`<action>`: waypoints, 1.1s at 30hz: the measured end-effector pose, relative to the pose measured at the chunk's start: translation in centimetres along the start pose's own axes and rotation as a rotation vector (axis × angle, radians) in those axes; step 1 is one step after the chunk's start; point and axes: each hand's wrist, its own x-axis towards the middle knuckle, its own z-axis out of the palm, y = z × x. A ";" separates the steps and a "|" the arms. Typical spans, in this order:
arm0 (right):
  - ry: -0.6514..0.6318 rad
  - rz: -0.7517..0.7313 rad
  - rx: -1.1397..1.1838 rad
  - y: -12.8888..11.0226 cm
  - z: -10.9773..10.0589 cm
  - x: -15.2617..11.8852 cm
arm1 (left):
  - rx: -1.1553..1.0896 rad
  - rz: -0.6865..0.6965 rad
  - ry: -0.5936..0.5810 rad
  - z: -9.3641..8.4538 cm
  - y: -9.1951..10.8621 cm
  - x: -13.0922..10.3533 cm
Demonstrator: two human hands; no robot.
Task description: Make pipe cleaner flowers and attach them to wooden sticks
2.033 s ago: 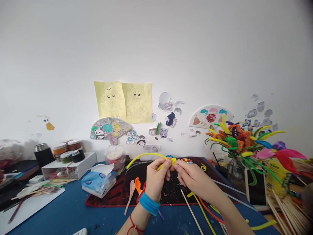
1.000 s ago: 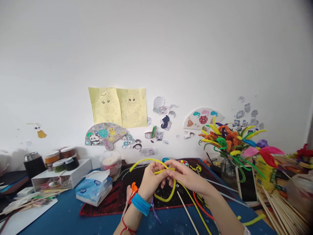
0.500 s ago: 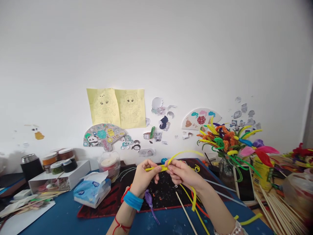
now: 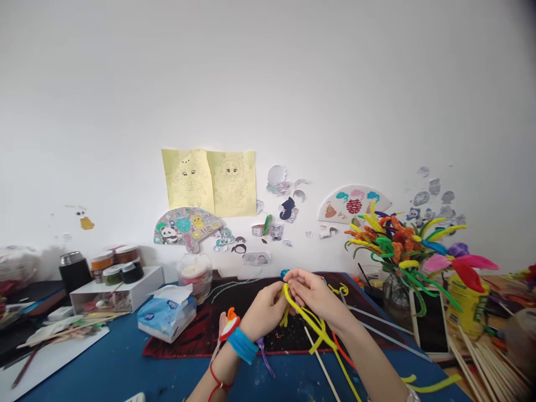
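Observation:
Over the dark mat, my left hand and my right hand meet with fingers pinched on a yellow pipe cleaner. Its strands hang down below the right palm, and a short bunch shows under the left fingers. Part of it is hidden between the fingertips. A blue band and a red cord circle my left wrist. Just beneath the hands lie a wooden stick, a purple balloon-like piece and an orange-red strand. A blue ball-like thing sits behind the fingers.
A dark red-edged mat covers the blue tabletop. At left stand a tissue pack, a white box with jars and a black flask. At right are a vase of pipe-cleaner flowers, a phone and several sticks.
My hands have drawn together and tilted downward, and the yellow loop that arched above them now hangs below. The camera view has shifted slightly left.

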 end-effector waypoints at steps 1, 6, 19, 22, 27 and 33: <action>0.014 -0.010 -0.018 0.2 0.0 0.1 | -0.038 -0.007 0.003 0.3 -0.2 0.1; 0.049 -0.020 -0.105 0.6 -0.1 0.3 | -0.256 -0.152 0.021 1.1 -1.2 0.6; 0.140 -0.049 -0.143 -0.4 -0.6 0.3 | -0.332 -0.161 0.044 0.0 -0.9 0.4; 0.108 -0.048 -0.080 -0.9 -0.4 0.0 | -0.409 -0.153 0.081 -0.1 -0.7 0.4; -0.017 0.047 0.005 -0.6 -0.1 -0.1 | -0.524 -0.206 0.076 -0.4 -0.3 0.6; -0.011 -0.052 -0.219 1.0 1.1 0.3 | -0.507 -0.214 0.158 -0.2 -0.1 0.4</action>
